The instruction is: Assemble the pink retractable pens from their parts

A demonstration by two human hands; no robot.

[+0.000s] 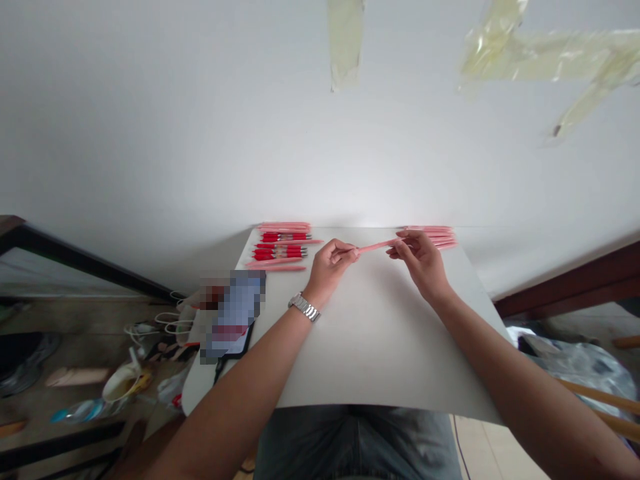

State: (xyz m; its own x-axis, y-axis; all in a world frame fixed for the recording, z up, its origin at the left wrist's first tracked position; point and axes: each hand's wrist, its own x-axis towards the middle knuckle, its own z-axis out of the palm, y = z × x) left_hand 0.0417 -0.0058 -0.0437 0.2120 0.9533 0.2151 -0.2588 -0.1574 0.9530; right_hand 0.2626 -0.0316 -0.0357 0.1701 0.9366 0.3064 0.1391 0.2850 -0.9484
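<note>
A slim pink pen-like stick (374, 247) is held level above the table between both hands. My left hand (330, 268), with a metal watch on its wrist, pinches the stick's left end. At the other end, the fingers of my right hand (423, 265) are closed on it, covering its tip. Left of my left hand lie several red pens (281, 253) with clear middles, with pink sticks (285, 227) above and below them. A pile of similar pink sticks (444, 238) lies behind my right hand, partly hidden by it.
The white table (380, 353) meets a white wall (200, 133) at the back. A blurred-out phone-like object (235, 310) lies at its left edge, with white cables (170, 323) beside it. Clutter, including a plastic bottle (80, 411), covers the floor at left.
</note>
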